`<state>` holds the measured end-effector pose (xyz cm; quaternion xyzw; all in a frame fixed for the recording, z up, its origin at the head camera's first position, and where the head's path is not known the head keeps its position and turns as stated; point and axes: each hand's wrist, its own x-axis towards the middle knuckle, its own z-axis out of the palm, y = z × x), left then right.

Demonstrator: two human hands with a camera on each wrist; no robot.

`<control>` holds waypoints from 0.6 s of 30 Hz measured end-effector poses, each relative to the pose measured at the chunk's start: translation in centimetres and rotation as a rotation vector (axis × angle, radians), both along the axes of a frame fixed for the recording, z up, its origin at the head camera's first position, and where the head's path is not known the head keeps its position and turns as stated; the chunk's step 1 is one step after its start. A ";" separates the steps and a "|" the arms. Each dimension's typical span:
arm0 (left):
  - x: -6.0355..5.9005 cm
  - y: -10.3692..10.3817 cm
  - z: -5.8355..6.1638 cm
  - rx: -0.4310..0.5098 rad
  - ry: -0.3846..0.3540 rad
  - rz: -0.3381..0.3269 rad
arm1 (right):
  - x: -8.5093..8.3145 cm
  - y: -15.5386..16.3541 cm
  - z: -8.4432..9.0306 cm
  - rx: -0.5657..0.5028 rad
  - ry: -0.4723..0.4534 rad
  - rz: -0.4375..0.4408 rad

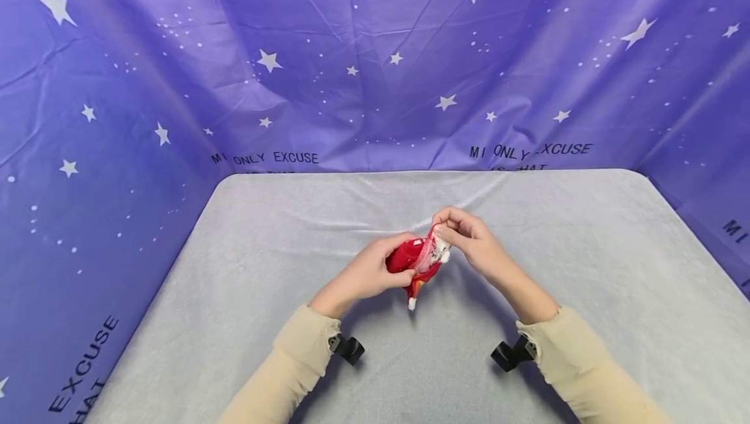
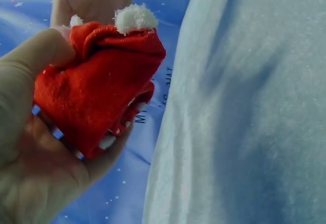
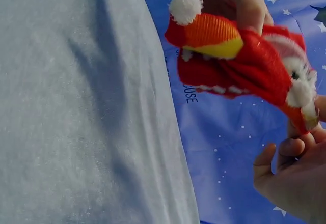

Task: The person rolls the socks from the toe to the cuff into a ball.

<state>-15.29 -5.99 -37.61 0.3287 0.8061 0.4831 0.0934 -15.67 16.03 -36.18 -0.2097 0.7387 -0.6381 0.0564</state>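
A small red knitted item with white pom-poms [image 1: 404, 256] is held up above the table between both hands. My left hand [image 1: 372, 271] grips its left side, thumb in front. My right hand [image 1: 471, 241] pinches its upper right edge between thumb and fingertips. Fuzzy white and pink inner fabric shows at the opening between the hands. In the right wrist view an orange and yellow ribbed patch [image 3: 214, 34] lies beside a fluffy white pom-pom [image 3: 186, 9]. From the left wrist, the red fabric [image 2: 102, 81] looks folded and bunched. Its exact kind cannot be told.
A grey cloth [image 1: 246, 294] covers the table, with a few creases near its back edge. Behind and to the left hangs a purple curtain [image 1: 351, 98] with white stars and lettering. Black wrist mounts [image 1: 348, 349] jut inward from both cream sleeves [image 1: 293, 352].
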 end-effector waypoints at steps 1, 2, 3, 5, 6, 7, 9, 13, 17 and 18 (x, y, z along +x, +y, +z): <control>0.1 -0.1 0.1 0.016 0.003 -0.013 | 0.0 0.1 0.0 -0.011 -0.017 0.016; 0.2 -0.1 0.3 0.041 0.010 -0.028 | -0.1 0.1 0.0 -0.025 -0.035 0.035; 0.3 -0.2 0.4 0.063 0.014 -0.035 | -0.1 0.2 0.0 -0.040 -0.053 0.056; 0.5 -0.3 0.7 0.114 0.023 -0.038 | -0.3 0.1 -0.2 -0.084 -0.094 0.116; 0.7 -0.3 0.8 0.134 0.024 -0.036 | -0.3 0.1 -0.2 -0.110 -0.108 0.148; 0.8 -0.3 1.0 0.153 0.023 -0.032 | -0.3 0.1 -0.3 -0.135 -0.123 0.174; 1.1 -0.3 1.3 0.181 0.007 -0.012 | -0.3 0.0 -0.5 -0.184 -0.152 0.219; 1.6 -0.3 2.0 0.229 -0.047 0.009 | -0.2 -0.3 -0.7 -0.279 -0.242 0.279; 1.8 -0.4 2.5 0.248 -0.059 0.019 | 0.0 -0.4 -0.9 -0.336 -0.356 0.334; 1.8 -0.4 2.5 0.238 -0.048 0.022 | 0.0 -0.5 -1.0 -0.345 -0.386 0.342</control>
